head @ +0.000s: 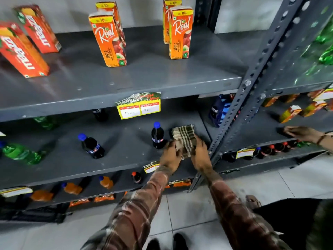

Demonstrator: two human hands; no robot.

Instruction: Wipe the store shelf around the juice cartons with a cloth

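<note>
A folded checked cloth [184, 137] in beige and dark stripes lies on the second grey shelf [126, 156], right of a dark cola bottle [157, 135]. My left hand [170, 156] grips its near left edge and my right hand [200, 156] holds its near right edge. On the upper grey shelf [144, 78] stand orange apple juice cartons: one pair [108, 40] in the middle, another pair [180, 33] to the right. Two red-orange mango cartons [21, 51] lean at the far left of that shelf.
A perforated grey upright [243, 98] stands just right of my hands. A yellow price tag [138, 107] hangs on the upper shelf's front edge. Cola [91, 146] and green bottles [21, 153] stand on the second shelf. Another person's hand [302, 133] reaches onto the neighbouring shelf.
</note>
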